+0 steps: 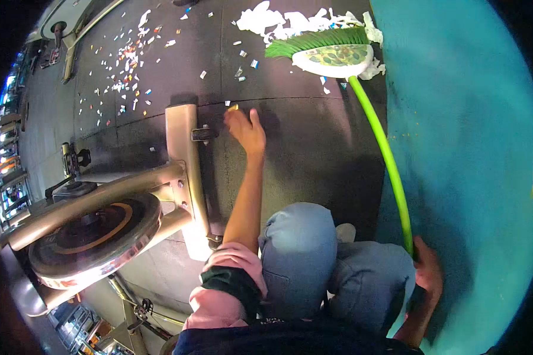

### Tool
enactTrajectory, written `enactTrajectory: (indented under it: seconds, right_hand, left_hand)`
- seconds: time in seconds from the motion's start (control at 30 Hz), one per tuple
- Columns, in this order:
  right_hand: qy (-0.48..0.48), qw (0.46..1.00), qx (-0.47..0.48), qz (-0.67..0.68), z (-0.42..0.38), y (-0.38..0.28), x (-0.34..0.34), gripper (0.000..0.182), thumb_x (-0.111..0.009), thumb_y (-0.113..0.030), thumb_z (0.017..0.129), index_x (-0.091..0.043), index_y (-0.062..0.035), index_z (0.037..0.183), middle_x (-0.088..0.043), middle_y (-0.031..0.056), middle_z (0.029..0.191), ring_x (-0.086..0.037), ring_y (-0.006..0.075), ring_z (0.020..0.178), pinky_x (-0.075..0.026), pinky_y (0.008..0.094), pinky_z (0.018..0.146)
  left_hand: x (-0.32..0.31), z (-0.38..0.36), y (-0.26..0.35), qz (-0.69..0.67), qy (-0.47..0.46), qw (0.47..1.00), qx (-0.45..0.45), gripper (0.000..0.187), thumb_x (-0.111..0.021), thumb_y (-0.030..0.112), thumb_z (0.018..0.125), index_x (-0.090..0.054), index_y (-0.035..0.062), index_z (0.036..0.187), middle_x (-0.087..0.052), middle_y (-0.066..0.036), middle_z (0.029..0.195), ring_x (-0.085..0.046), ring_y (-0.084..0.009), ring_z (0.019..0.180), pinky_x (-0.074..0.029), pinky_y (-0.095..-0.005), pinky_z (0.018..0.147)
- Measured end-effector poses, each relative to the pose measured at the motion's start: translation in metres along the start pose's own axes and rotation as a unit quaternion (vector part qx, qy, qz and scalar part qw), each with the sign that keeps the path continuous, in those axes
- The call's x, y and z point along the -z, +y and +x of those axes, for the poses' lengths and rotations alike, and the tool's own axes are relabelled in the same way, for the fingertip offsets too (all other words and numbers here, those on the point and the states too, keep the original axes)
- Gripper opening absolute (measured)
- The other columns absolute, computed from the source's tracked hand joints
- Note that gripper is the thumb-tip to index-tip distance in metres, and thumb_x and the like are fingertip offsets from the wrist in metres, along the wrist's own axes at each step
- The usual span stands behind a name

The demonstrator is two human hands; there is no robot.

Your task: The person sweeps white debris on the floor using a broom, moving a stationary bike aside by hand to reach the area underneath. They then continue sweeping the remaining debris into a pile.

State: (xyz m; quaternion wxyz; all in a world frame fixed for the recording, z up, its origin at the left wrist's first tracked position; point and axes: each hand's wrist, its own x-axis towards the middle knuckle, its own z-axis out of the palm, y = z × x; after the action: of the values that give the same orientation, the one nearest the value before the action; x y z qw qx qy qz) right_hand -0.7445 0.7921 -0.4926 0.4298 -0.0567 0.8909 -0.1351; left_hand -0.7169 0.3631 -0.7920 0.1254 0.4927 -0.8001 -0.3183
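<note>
A broom with a lime-green handle (pixel 387 157) slants down the right side. Its white head (pixel 337 62) and green bristles (pixel 305 42) rest against torn white paper (pixel 305 22) on the floor. My right hand (pixel 427 273) is closed around the lower end of the handle, by my right knee; part of it is hidden. Over the dark floor, my left hand (pixel 246 131) reaches forward with the thumb apart from the fingers. A small yellow scrap (pixel 233 108) shows right at its fingertips, and a white scrap (pixel 227 103) lies just beyond.
An exercise bike's frame (pixel 182 133) and flywheel (pixel 95 234) stand close on my left. Many paper scraps (pixel 127 68) are scattered over the dark mat floor (pixel 302 136) at the far left. A teal wall (pixel 474 136) runs along the right. More equipment stands at the left edge.
</note>
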Motion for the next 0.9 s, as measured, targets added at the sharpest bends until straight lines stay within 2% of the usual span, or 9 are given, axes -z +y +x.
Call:
enactTrajectory:
  seconds: [0.03, 0.1, 0.23, 0.3, 0.37, 0.57, 0.63, 0.7, 0.9]
  right_hand:
    - [0.000, 1.000, -0.001, -0.002, -0.003, -0.007, 0.004, 0.033, -0.060, -0.005, 0.071, -0.048, -0.0038, 0.102, -0.055, 0.0188, 0.075, -0.057, 0.0331, 0.069, -0.042, 0.0406, 0.061]
    - [-0.018, 0.999, -0.002, -0.031, -0.006, -0.034, 0.016, 0.032, -0.059, -0.006, 0.073, -0.047, -0.0023, 0.103, -0.053, 0.0195, 0.076, -0.056, 0.0344, 0.068, -0.041, 0.0415, 0.060]
    - [0.021, 0.997, 0.049, -0.047, -0.016, -0.034, 0.020, 0.030, -0.058, -0.007, 0.075, -0.046, -0.0019, 0.101, -0.055, 0.0166, 0.073, -0.058, 0.0288, 0.064, -0.043, 0.0381, 0.056]
    - [0.011, 0.962, -0.056, 0.267, -0.023, -0.046, 0.016, 0.029, -0.059, -0.008, 0.075, -0.046, -0.0026, 0.100, -0.055, 0.0119, 0.068, -0.056, 0.0205, 0.056, -0.043, 0.0324, 0.049]
    - [-0.007, 0.962, -0.056, 0.269, -0.030, -0.050, 0.024, 0.030, -0.060, -0.009, 0.075, -0.046, -0.0032, 0.101, -0.055, 0.0100, 0.067, -0.055, 0.0177, 0.053, -0.042, 0.0307, 0.047]
    - [0.047, 0.982, -0.034, 0.181, -0.077, -0.076, 0.039, 0.033, -0.060, -0.014, 0.074, -0.047, -0.0042, 0.102, -0.056, 0.0107, 0.066, -0.054, 0.0181, 0.050, -0.042, 0.0313, 0.046]
    - [0.109, 0.981, 0.064, 0.145, -0.097, -0.077, 0.042, 0.034, -0.061, -0.016, 0.074, -0.048, -0.0042, 0.103, -0.056, 0.0119, 0.069, -0.054, 0.0191, 0.050, -0.042, 0.0326, 0.050]
    - [0.092, 0.983, 0.028, 0.156, -0.119, -0.093, 0.057, 0.035, -0.060, -0.014, 0.073, -0.049, -0.0046, 0.105, -0.057, 0.0128, 0.075, -0.055, 0.0192, 0.055, -0.043, 0.0336, 0.053]
    - [-0.007, 0.930, -0.028, 0.365, -0.178, -0.128, 0.088, 0.044, -0.057, -0.003, 0.071, -0.049, -0.0052, 0.114, -0.054, 0.0075, 0.072, -0.052, 0.0129, 0.055, -0.041, 0.0261, 0.048]
  left_hand:
    - [0.007, 0.009, 0.008, -0.078, -0.081, 0.991, -0.072, 0.066, -0.032, 0.044, 0.090, -0.020, -0.0034, 0.133, -0.012, -0.023, 0.140, -0.003, -0.0377, 0.131, -0.008, -0.0449, 0.105]
    - [0.016, 0.008, 0.035, -0.048, -0.012, 0.990, -0.133, 0.061, -0.032, 0.043, 0.091, -0.026, -0.0020, 0.132, -0.018, -0.022, 0.139, -0.008, -0.0388, 0.130, -0.010, -0.0444, 0.105]
    - [0.047, -0.020, 0.065, -0.080, -0.014, 0.994, -0.076, 0.062, -0.034, 0.045, 0.089, -0.032, -0.0030, 0.129, -0.017, -0.024, 0.138, -0.010, -0.0393, 0.129, -0.013, -0.0422, 0.105]
    - [0.066, -0.050, 0.071, -0.052, -0.168, 0.984, -0.024, 0.059, -0.038, 0.047, 0.088, -0.037, 0.0041, 0.129, -0.020, -0.016, 0.140, -0.012, -0.0303, 0.132, -0.013, -0.0374, 0.106]
    - [0.093, -0.080, 0.090, -0.080, -0.247, 0.964, 0.060, 0.053, -0.044, 0.045, 0.086, -0.046, 0.0068, 0.123, -0.038, -0.014, 0.132, -0.030, -0.0278, 0.126, -0.024, -0.0359, 0.102]
    - [0.169, -0.149, 0.149, -0.207, -0.236, 0.935, 0.163, 0.046, -0.051, 0.035, 0.084, -0.050, 0.0038, 0.117, -0.056, -0.016, 0.111, -0.053, -0.0257, 0.105, -0.039, -0.0319, 0.089]
    - [0.190, -0.171, 0.164, -0.216, -0.233, 0.933, 0.167, 0.045, -0.051, 0.037, 0.084, -0.052, 0.0058, 0.116, -0.057, -0.014, 0.111, -0.052, -0.0250, 0.106, -0.037, -0.0331, 0.090]
    - [0.212, -0.191, 0.185, -0.224, -0.229, 0.933, 0.166, 0.045, -0.051, 0.039, 0.083, -0.053, 0.0077, 0.115, -0.057, -0.012, 0.111, -0.051, -0.0243, 0.107, -0.036, -0.0342, 0.092]
    - [0.264, -0.258, 0.223, -0.380, -0.212, 0.870, 0.232, 0.040, -0.049, 0.035, 0.085, -0.052, 0.0094, 0.115, -0.059, -0.008, 0.108, -0.053, -0.0170, 0.102, -0.039, -0.0301, 0.082]
